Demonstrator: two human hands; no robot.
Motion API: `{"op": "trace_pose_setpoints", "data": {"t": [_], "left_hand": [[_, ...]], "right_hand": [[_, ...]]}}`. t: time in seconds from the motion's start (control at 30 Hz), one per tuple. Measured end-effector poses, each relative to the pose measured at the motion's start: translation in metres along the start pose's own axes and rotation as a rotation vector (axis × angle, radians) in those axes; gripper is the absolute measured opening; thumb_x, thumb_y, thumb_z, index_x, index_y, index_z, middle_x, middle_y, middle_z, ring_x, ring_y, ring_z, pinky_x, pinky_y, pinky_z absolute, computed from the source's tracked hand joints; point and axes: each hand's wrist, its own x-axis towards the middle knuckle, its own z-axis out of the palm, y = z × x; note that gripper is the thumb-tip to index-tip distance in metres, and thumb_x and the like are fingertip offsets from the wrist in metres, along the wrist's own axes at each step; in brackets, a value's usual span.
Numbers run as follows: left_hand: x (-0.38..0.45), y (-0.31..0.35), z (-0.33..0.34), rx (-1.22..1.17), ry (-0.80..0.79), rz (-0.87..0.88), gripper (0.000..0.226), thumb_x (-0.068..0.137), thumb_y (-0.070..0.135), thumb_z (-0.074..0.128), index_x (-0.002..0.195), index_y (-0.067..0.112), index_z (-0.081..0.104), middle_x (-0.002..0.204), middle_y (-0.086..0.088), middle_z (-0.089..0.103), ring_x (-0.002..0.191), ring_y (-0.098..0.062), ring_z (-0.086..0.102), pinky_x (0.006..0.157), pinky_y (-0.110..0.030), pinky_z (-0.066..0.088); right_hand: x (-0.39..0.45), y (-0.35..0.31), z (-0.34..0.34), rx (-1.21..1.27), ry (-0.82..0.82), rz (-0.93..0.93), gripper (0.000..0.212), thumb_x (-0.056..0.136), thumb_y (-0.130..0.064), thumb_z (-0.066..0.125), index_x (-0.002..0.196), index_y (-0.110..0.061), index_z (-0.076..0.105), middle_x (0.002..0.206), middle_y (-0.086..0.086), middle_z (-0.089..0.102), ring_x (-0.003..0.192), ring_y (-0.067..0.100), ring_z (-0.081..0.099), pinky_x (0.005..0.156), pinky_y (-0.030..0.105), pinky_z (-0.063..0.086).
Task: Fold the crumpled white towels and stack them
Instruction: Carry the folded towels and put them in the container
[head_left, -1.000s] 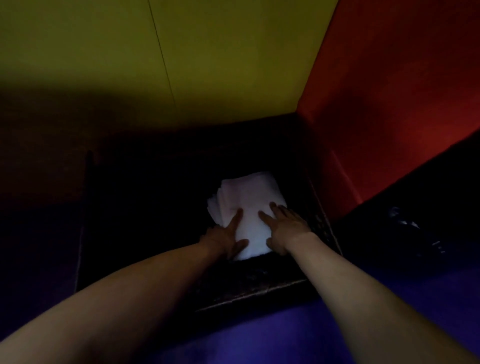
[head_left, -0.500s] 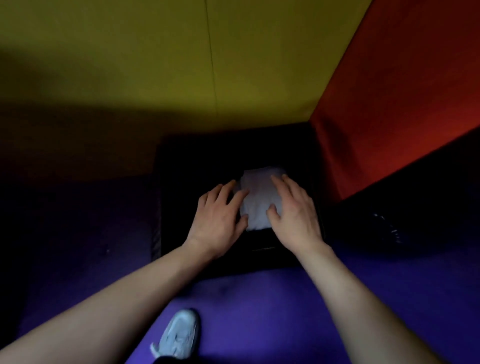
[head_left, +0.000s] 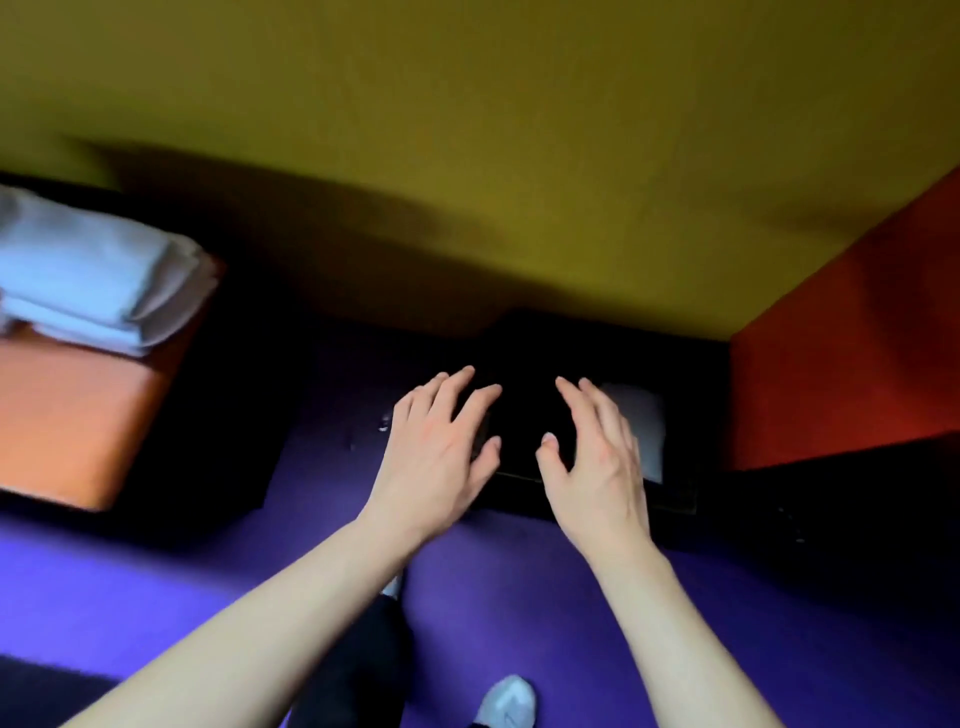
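Both hands hang empty above a dark box (head_left: 597, 483) on the purple floor (head_left: 519, 597). The left hand (head_left: 441, 441) has its fingers spread and straight over the box's left part; the right hand (head_left: 597, 457) is likewise loose and spread, holding nothing, just left of a pale towel (head_left: 644, 421) that lies inside the box at its right side, half hidden behind that hand. Whether this towel is folded or crumpled cannot be told; only a flat grey-white patch shows. Well to the left of the box, a stack (head_left: 98, 275) of folded white towels sits on an orange surface (head_left: 67, 415), blurred but clearly layered. A white shoe (head_left: 506, 701) shows on the floor nearer the person than the box. The towel will likely be light, soft and limp, sagging wherever it is not held, with no slip and nothing to break. A pinch at two corners of one edge should let it hang open for folding; lifting it as a folded pad calls for flat hands under and over, so that the layers do not slide apart.
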Motion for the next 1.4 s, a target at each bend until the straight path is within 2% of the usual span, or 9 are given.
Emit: {"op": "trace_pose_setpoints", "data": {"t": [0.23,0.57,0.73,0.93,1.07,1.17,1.27,1.33,1.4], "left_hand": [[-0.062,-0.090,-0.080,-0.020,0.088,-0.224,0.050,0.093,0.044,0.052,0.139,0.025,0.054,0.149,-0.003,0.048,0.137,-0.028,0.045,0.110,-0.045,0.038],[-0.100,-0.264,-0.123,-0.026,0.136,-0.462,0.050,0.095,0.044,0.044,0.141,0.025,0.052,0.148,-0.002,0.046,0.137,-0.025,0.044,0.113,-0.042,0.036],[-0.081,-0.347,-0.126,-0.043,0.114,-0.521,0.051,0.096,0.043,0.042,0.144,0.025,0.047,0.150,-0.003,0.044,0.139,-0.025,0.040,0.114,-0.040,0.032],[-0.029,-0.437,-0.123,-0.077,0.189,-0.633,0.058,0.093,0.043,0.040,0.148,0.024,0.045,0.148,-0.006,0.048,0.134,-0.027,0.045,0.109,-0.041,0.035],[0.002,-0.478,-0.112,-0.163,0.247,-0.718,0.060,0.097,0.042,0.040,0.156,0.034,0.030,0.153,-0.006,0.041,0.137,-0.026,0.041,0.110,-0.043,0.034],[0.019,-0.492,-0.100,-0.213,0.268,-0.775,0.058,0.099,0.050,0.038,0.155,0.043,0.027,0.153,-0.003,0.036,0.136,-0.027,0.038,0.110,-0.046,0.035],[0.027,-0.503,-0.089,-0.249,0.290,-0.866,0.052,0.099,0.058,0.043,0.149,0.044,0.040,0.151,0.002,0.031,0.131,-0.029,0.039,0.108,-0.049,0.037],[0.028,-0.507,-0.084,-0.350,0.358,-0.951,0.048,0.095,0.059,0.050,0.143,0.049,0.047,0.153,0.002,0.024,0.135,-0.027,0.034,0.111,-0.049,0.037],[0.028,-0.509,-0.079,-0.530,0.426,-1.032,0.047,0.091,0.062,0.055,0.137,0.058,0.048,0.159,0.001,0.012,0.144,-0.027,0.025,0.116,-0.048,0.033]], "right_hand": [[0.014,-0.133,0.039,0.080,-0.117,-0.127,0.058,0.094,-0.025,0.061,0.149,-0.027,0.043,0.154,0.000,0.041,0.139,0.020,0.040,0.113,0.039,0.033],[0.059,-0.279,0.179,0.124,-0.265,-0.314,0.056,0.090,-0.021,0.064,0.144,-0.023,0.049,0.144,0.002,0.051,0.131,0.023,0.050,0.107,0.041,0.041],[0.113,-0.331,0.251,0.090,-0.311,-0.405,0.054,0.088,-0.026,0.054,0.142,-0.021,0.052,0.139,0.003,0.055,0.125,0.025,0.054,0.101,0.045,0.046],[0.204,-0.387,0.320,0.026,-0.386,-0.464,0.050,0.090,-0.022,0.056,0.140,-0.020,0.054,0.138,0.004,0.056,0.122,0.028,0.053,0.103,0.047,0.044],[0.261,-0.417,0.362,0.036,-0.459,-0.623,0.047,0.084,-0.032,0.052,0.128,-0.024,0.066,0.135,0.005,0.057,0.121,0.029,0.056,0.104,0.043,0.046],[0.294,-0.433,0.388,0.000,-0.637,-0.637,0.037,0.085,-0.041,0.068,0.122,-0.045,0.068,0.154,-0.002,0.040,0.141,0.025,0.040,0.115,0.043,0.036],[0.319,-0.443,0.411,-0.076,-0.873,-0.559,0.044,0.079,-0.055,0.076,0.120,-0.063,0.061,0.161,-0.009,0.025,0.147,0.021,0.029,0.120,0.042,0.031],[0.329,-0.445,0.423,0.024,-1.031,-0.431,0.049,0.075,-0.054,0.080,0.119,-0.065,0.061,0.157,-0.009,0.029,0.143,0.019,0.035,0.118,0.041,0.036],[0.335,-0.445,0.435,0.159,-1.137,-0.346,0.050,0.073,-0.048,0.083,0.119,-0.057,0.065,0.149,-0.011,0.041,0.136,0.012,0.044,0.113,0.036,0.042]]}}
